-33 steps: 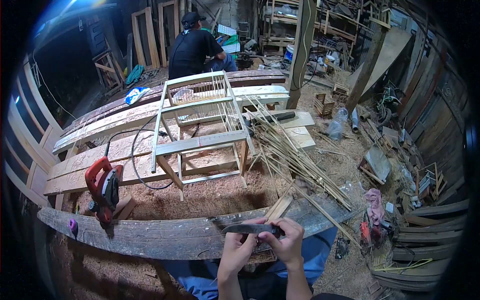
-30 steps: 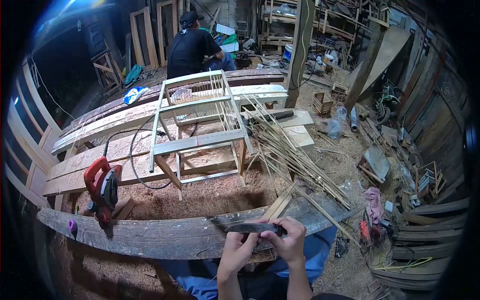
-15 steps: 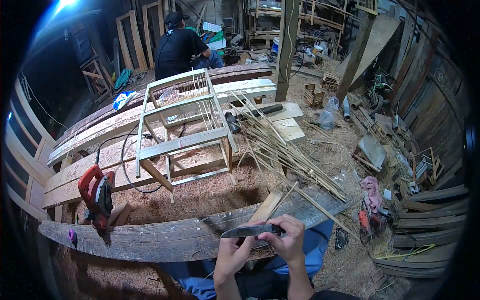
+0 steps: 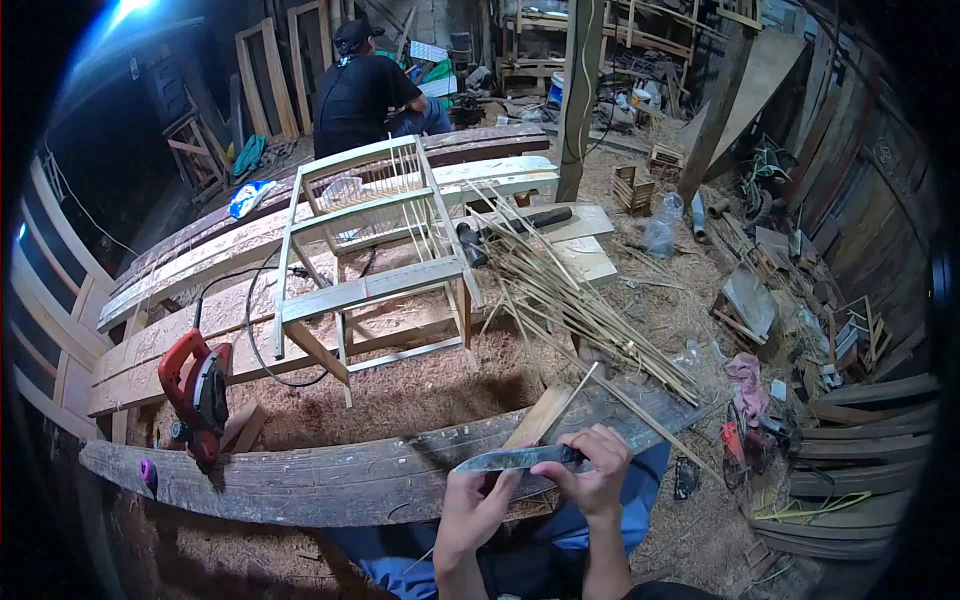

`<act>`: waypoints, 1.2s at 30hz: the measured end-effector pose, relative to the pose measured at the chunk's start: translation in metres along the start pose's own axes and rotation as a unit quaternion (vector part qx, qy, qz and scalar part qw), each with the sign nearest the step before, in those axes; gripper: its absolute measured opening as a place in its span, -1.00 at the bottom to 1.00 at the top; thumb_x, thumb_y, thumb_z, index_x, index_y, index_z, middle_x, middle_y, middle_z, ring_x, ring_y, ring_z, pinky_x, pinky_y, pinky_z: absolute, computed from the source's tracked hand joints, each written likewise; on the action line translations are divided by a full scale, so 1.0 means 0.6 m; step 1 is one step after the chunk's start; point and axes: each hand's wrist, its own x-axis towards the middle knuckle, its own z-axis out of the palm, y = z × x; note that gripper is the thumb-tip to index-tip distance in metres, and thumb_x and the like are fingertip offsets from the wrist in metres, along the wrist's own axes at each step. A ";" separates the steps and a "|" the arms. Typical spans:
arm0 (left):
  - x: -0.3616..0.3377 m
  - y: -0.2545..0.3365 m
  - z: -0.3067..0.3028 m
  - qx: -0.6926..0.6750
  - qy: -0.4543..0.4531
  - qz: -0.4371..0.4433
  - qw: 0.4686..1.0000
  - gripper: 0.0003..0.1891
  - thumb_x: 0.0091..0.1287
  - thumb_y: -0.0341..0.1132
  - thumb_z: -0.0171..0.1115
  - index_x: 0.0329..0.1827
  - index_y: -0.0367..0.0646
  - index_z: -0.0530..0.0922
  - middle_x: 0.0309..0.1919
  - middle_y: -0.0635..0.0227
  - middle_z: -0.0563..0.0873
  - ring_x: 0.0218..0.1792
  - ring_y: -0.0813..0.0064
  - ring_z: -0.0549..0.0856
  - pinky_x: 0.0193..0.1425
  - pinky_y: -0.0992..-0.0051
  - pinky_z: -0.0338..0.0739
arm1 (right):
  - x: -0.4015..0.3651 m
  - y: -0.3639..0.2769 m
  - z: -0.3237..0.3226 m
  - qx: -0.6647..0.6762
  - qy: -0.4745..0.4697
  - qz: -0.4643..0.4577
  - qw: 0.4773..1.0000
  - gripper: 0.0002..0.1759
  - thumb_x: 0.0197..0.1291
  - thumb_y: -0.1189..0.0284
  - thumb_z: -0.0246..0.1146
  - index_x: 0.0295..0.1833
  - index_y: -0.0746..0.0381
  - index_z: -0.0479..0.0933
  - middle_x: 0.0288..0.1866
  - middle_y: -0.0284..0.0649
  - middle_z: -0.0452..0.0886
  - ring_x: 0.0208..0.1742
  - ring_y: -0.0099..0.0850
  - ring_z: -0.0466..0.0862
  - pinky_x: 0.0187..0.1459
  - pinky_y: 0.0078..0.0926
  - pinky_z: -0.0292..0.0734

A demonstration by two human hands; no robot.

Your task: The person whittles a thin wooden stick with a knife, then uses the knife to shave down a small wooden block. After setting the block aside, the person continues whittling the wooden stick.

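Observation:
A knife (image 4: 510, 460) with a dark handle lies level across both hands, above the near edge of a weathered plank (image 4: 330, 483). My right hand (image 4: 594, 468) is closed round its handle. My left hand (image 4: 474, 512) is under the blade near the tip, fingers bent; a thin stick seems pinched there, but the blade hides most of it. Just beyond the knife, a small wood block (image 4: 541, 416) rests on the plank. Further off lies a pile of thin sticks (image 4: 585, 315).
A wooden chair frame (image 4: 370, 287) stands on boards ahead. A red power planer (image 4: 195, 395) sits at the left, its cable looping behind. A person (image 4: 362, 95) in black sits at the back. A wooden post (image 4: 577, 100) rises beyond the sticks.
Both hands and the knife have shifted slightly to the right. The blade now shows more of its flat, lighter side. The rest of the view has moved only slightly.

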 end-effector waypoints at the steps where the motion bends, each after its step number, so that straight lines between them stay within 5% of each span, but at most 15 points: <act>1: 0.001 0.000 0.000 -0.001 0.002 0.000 1.000 -0.72 0.47 -0.50 0.18 0.20 -0.34 0.63 -0.12 0.41 0.75 -0.16 0.73 0.62 -0.09 0.65 0.51 | 0.001 0.001 -0.002 -0.016 -0.001 -0.007 1.000 -0.38 -0.18 -0.20 0.52 -0.48 0.18 0.60 -0.54 -0.32 0.62 -0.51 -0.29 0.56 -0.40 -0.36 0.37; 3: 0.002 0.001 0.000 -0.009 0.000 -0.018 1.000 -0.72 0.43 -0.54 0.21 0.16 -0.41 0.63 -0.01 0.30 0.76 -0.01 0.59 0.67 0.16 0.54 0.52 | 0.001 0.005 -0.002 -0.033 -0.003 -0.015 0.999 -0.41 -0.18 -0.18 0.53 -0.45 0.16 0.63 -0.53 -0.34 0.64 -0.49 -0.31 0.61 -0.40 -0.36 0.41; 7: 0.007 -0.003 -0.001 -0.007 -0.004 -0.064 0.998 -0.72 0.41 -0.56 0.21 0.16 -0.39 0.63 -0.01 0.31 0.76 0.01 0.58 0.67 0.17 0.55 0.51 | 0.001 0.008 -0.003 -0.045 -0.009 -0.014 0.999 -0.42 -0.16 -0.18 0.53 -0.44 0.16 0.63 -0.51 -0.33 0.64 -0.49 -0.30 0.60 -0.41 -0.35 0.40; 9: 0.008 -0.006 0.001 -0.031 -0.004 -0.019 0.999 -0.72 0.45 -0.48 0.22 0.17 -0.35 0.64 -0.14 0.42 0.76 -0.18 0.74 0.61 -0.12 0.66 0.50 | -0.002 0.015 0.000 -0.049 -0.012 -0.017 0.999 -0.42 -0.14 -0.17 0.53 -0.44 0.16 0.63 -0.50 -0.31 0.65 -0.49 -0.29 0.60 -0.41 -0.33 0.41; 11: -0.005 0.033 -0.020 -0.007 0.016 -0.045 0.999 -0.73 0.45 -0.47 0.22 0.16 -0.35 0.65 -0.15 0.42 0.76 -0.21 0.76 0.61 -0.16 0.69 0.48 | -0.012 0.046 0.007 -0.038 0.109 0.060 0.992 -0.43 -0.02 -0.12 0.51 -0.43 0.22 0.61 -0.51 -0.29 0.61 -0.52 -0.36 0.54 -0.43 -0.37 0.39; 13: -0.026 0.066 -0.055 0.016 0.067 -0.043 0.997 -0.75 0.45 -0.44 0.23 0.12 -0.34 0.68 -0.23 0.46 0.75 -0.35 0.80 0.56 -0.28 0.74 0.40 | -0.002 0.094 -0.044 -0.015 0.146 0.241 0.959 -0.41 0.11 -0.10 0.46 -0.34 0.28 0.58 -0.53 -0.40 0.44 -0.49 -0.55 0.39 -0.45 -0.47 0.25; 15: -0.038 0.066 -0.084 0.005 0.116 -0.020 0.993 -0.77 0.45 -0.44 0.23 0.09 -0.32 0.68 -0.33 0.54 0.69 -0.43 0.82 0.48 -0.37 0.71 0.32 | -0.008 0.106 -0.086 -0.058 0.154 0.219 0.962 -0.40 0.22 -0.08 0.40 -0.27 0.33 0.57 -0.51 -0.46 0.38 -0.45 -0.61 0.34 -0.43 -0.52 0.23; 20: -0.007 0.031 -0.044 -0.070 0.102 -0.047 0.991 -0.79 0.47 -0.39 0.25 0.07 -0.27 0.68 -0.37 0.59 0.66 -0.40 0.84 0.48 -0.37 0.73 0.31 | -0.024 0.078 -0.048 0.016 0.125 0.193 0.973 -0.44 0.14 -0.03 0.48 -0.27 0.32 0.61 -0.55 -0.41 0.41 -0.53 -0.62 0.37 -0.50 -0.60 0.23; 25: 0.007 0.012 -0.017 -0.017 0.049 0.030 0.998 -0.80 0.49 -0.39 0.22 0.06 -0.29 0.67 -0.19 0.51 0.68 -0.27 0.79 0.53 -0.25 0.72 0.38 | -0.034 0.043 -0.005 0.145 0.070 0.192 0.968 -0.45 0.10 -0.02 0.51 -0.29 0.31 0.61 -0.58 -0.34 0.43 -0.58 -0.57 0.40 -0.51 -0.54 0.27; 29: 0.007 0.019 -0.003 -0.035 0.090 0.000 0.995 -0.82 0.49 -0.42 0.22 0.04 -0.30 0.66 -0.14 0.48 0.68 -0.22 0.77 0.55 -0.20 0.71 0.42 | -0.023 0.016 -0.006 0.167 0.055 0.151 0.973 -0.46 0.09 0.00 0.52 -0.33 0.31 0.61 -0.61 -0.35 0.43 -0.58 -0.57 0.42 -0.51 -0.52 0.28; 34: 0.010 0.009 0.006 0.069 0.093 0.065 0.991 -0.80 0.45 -0.48 0.22 0.08 -0.26 0.65 -0.31 0.50 0.70 -0.31 0.80 0.53 -0.25 0.68 0.43 | -0.012 -0.001 -0.018 0.182 0.043 0.141 0.972 -0.46 0.11 0.00 0.51 -0.35 0.31 0.60 -0.61 -0.40 0.41 -0.59 -0.61 0.40 -0.52 -0.57 0.25; 36: 0.019 0.007 0.020 0.117 0.111 0.133 0.978 -0.78 0.39 -0.51 0.26 0.07 -0.22 0.68 -0.43 0.45 0.66 -0.42 0.76 0.51 -0.33 0.64 0.43 | -0.005 -0.016 -0.028 0.214 0.028 0.214 0.953 -0.50 0.13 0.03 0.52 -0.27 0.28 0.61 -0.56 -0.48 0.41 -0.51 -0.69 0.39 -0.48 -0.63 0.24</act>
